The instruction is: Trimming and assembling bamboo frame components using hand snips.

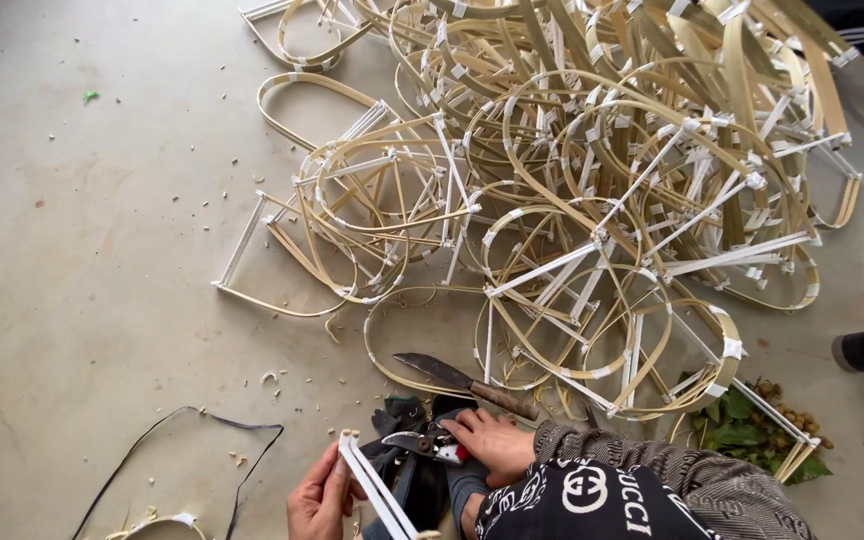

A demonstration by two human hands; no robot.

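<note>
left hand (317,497) closed around a bundle of white-wrapped bamboo sticks (377,490), long axis running from near the fingers down and to the right. right hand (489,440) grips pruning shears (422,443), blades pointing left toward the sticks' upper end, just beside it. a knife (457,378) lies on the floor past the right hand, against the pile of bamboo frames (592,180).

One head-worn camera, looking steeply down from above the person's lap: hands close at the bottom edge, the concrete floor (82,250) filling the left, the heap of bamboo frames (592,180) spreading farther ahead.
</note>
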